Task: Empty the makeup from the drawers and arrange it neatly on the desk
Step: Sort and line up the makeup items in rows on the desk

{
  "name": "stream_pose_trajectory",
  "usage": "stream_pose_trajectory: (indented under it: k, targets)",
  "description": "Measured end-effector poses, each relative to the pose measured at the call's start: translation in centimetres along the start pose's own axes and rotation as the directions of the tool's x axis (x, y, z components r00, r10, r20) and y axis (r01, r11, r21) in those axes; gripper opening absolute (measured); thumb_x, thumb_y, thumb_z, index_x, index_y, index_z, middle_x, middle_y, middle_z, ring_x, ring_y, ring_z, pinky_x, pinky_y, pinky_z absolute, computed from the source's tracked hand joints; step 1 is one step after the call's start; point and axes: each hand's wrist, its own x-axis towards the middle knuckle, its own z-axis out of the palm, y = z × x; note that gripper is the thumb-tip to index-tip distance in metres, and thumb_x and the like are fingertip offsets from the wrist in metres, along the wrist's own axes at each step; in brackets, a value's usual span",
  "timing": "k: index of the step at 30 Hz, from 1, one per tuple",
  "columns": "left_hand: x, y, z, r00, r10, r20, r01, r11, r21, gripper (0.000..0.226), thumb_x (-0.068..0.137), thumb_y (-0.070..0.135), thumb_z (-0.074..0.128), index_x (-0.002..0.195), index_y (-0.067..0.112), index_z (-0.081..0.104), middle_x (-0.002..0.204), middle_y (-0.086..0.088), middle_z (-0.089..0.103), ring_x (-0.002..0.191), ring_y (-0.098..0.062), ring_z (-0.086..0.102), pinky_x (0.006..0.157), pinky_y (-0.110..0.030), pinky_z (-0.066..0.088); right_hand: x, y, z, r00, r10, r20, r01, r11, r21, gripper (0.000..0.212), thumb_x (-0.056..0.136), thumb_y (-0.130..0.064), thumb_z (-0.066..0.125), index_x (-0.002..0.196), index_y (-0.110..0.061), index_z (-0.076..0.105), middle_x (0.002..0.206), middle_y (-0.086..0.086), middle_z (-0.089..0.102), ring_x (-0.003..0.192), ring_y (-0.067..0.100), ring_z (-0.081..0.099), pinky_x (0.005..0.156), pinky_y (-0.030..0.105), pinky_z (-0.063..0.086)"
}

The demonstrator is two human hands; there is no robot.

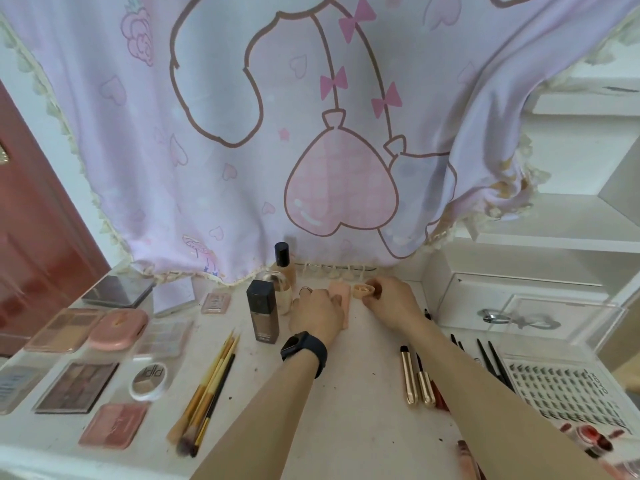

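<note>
Two hands (317,315) (394,301), tube (342,299), cap (363,291), desk's (360,375) far edge

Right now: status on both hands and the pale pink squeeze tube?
Left hand holds pale pink squeeze tube. Right hand pinches small peach round cap beside it. Dark square foundation bottle close on the left.

One view only, head-worn and wide-angle. It looks forward and down across the white desk (346,393) from its front edge. The forearms run away from the lens to the left hand (317,315) and right hand (391,299) mid-frame, near the desk's back. A pink curtain (242,150) hangs close ahead and fills the upper half. A door (31,237) is at the left edge and shelves (571,220) at the right, with straight lines bowed.
</note>
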Motion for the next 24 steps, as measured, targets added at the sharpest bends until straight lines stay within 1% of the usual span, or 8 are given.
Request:
stream_pose_trajectory:
  k: [3, 5, 9, 11, 15, 18, 20, 24]
  targets:
    - [-0.2, 0.0, -0.2, 1.0, -0.002, 0.013, 0.002, 1.0, 0.005, 0.043, 0.102, 0.043, 0.04, 0.119, 0.014, 0.066, 0.127, -0.01, 0.052, 0.11, -0.032, 0.057, 0.094, -0.044, 0.051, 0.2, 0.0, 0.1, 1.0, 0.023, 0.015, -0.023, 1.0, -0.012, 0.026, 0.092, -0.023, 0.064, 0.116, -0.015, 0.066, 0.112, 0.005, 0.067, 0.107, 0.025, 0.061, 0.084, 0.032, 0.047]
    - [-0.7, 0.2, -0.5, 1.0, 0.004, 0.026, -0.005, 1.0, 0.017, 0.044, 0.103, 0.042, 0.037, 0.119, 0.012, 0.064, 0.127, -0.012, 0.052, 0.11, -0.033, 0.056, 0.093, -0.041, 0.05, 0.2, -0.1, 0.0, 0.998, 0.052, 0.03, -0.051, 0.999, -0.016, 0.037, 0.091, -0.022, 0.064, 0.127, -0.013, 0.061, 0.123, 0.007, 0.064, 0.115, 0.027, 0.058, 0.09, 0.032, 0.046]
    - [-3.5, 0.0, -2.3, 0.998, 0.044, 0.054, -0.038, 0.994, -0.103, 0.046, 0.101, 0.041, 0.041, 0.137, 0.014, 0.05, 0.137, -0.012, 0.048, 0.119, -0.03, 0.054, 0.097, -0.038, 0.047, -1.0, -1.1, -1.0, 0.996, 0.049, 0.07, -0.044, 0.996, -0.075, 0.055, 0.09, -0.016, 0.065, 0.142, -0.012, 0.048, 0.141, 0.01, 0.052, 0.127, 0.028, 0.05, 0.1, 0.035, 0.044]
    - [-5.9, -0.7, -3.4, 0.997, 0.071, -0.011, -0.072, 0.985, -0.154, 0.047, 0.099, 0.042, 0.045, 0.141, 0.02, 0.048, 0.137, -0.005, 0.051, 0.118, -0.023, 0.056, 0.089, -0.031, 0.045, -2.6, -2.0, -1.5, 0.997, 0.03, 0.064, -0.027, 0.998, -0.053, 0.054, 0.091, -0.016, 0.064, 0.143, -0.013, 0.047, 0.143, 0.008, 0.051, 0.129, 0.026, 0.05, 0.102, 0.035, 0.043]
    - [-11.0, -4.4, -5.4, 0.969, 0.112, -0.22, -0.167, 0.954, -0.249, 0.024, 0.096, 0.042, 0.055, 0.118, 0.034, 0.062, 0.11, 0.015, 0.063, 0.098, -0.005, 0.06, 0.081, -0.024, 0.048, -8.0, -4.1, -1.9, 1.0, -0.027, 0.011, 0.027, 0.998, 0.065, 0.037, 0.096, -0.023, 0.06, 0.133, -0.022, 0.059, 0.139, -0.003, 0.057, 0.127, 0.018, 0.052, 0.104, 0.029, 0.038]
    - [-13.0, -7.7, -6.7, 0.941, 0.041, -0.335, -0.159, 0.929, -0.334, 0.01, 0.092, 0.041, 0.062, 0.099, 0.035, 0.059, 0.091, 0.017, 0.063, 0.086, -0.007, 0.062, 0.074, -0.029, 0.052, -13.7, -5.2, -0.8, 0.998, -0.065, -0.023, 0.067, 0.992, 0.106, 0.029, 0.099, -0.027, 0.058, 0.127, -0.024, 0.064, 0.137, -0.007, 0.057, 0.129, 0.015, 0.051, 0.104, 0.026, 0.034]
    - [-13.2, -9.2, -7.2, 0.926, -0.019, -0.376, -0.135, 0.915, -0.38, 0.022, 0.088, 0.04, 0.068, 0.1, 0.031, 0.053, 0.096, 0.016, 0.06, 0.089, -0.012, 0.061, 0.075, -0.033, 0.051, -17.4, -5.4, 0.4, 0.994, -0.105, -0.018, 0.106, 0.989, 0.099, 0.029, 0.1, -0.03, 0.055, 0.127, -0.027, 0.063, 0.141, -0.01, 0.054, 0.133, 0.013, 0.046, 0.108, 0.024, 0.03]
    - [-12.5, -10.4, -7.5, 0.938, -0.042, -0.344, -0.109, 0.907, -0.408, 0.063, 0.083, 0.037, 0.076, 0.134, 0.017, 0.044, 0.127, -0.001, 0.051, 0.12, -0.023, 0.048, 0.099, -0.04, 0.045, -23.0, -4.4, 3.6, 0.985, -0.164, 0.052, 0.166, 0.985, -0.051, 0.044, 0.104, -0.039, 0.043, 0.145, -0.026, 0.05, 0.157, -0.012, 0.038, 0.148, 0.01, 0.026, 0.119, 0.022, 0.016]
